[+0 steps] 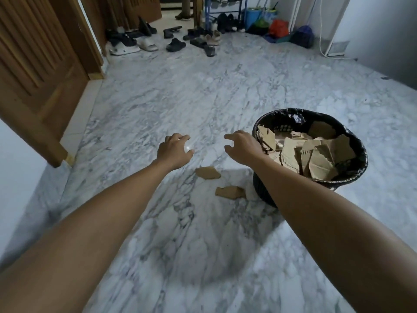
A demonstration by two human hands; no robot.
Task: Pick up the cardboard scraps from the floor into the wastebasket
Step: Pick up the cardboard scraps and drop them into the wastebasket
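Reaching hands [203,147] empty, scraps [207,172] beside wastebasket [266,195]

Both bare arms reach out straight in front. The left hand [174,150] and the right hand [242,146] are side by side, palms down, fingers loosely bent, with nothing in them.
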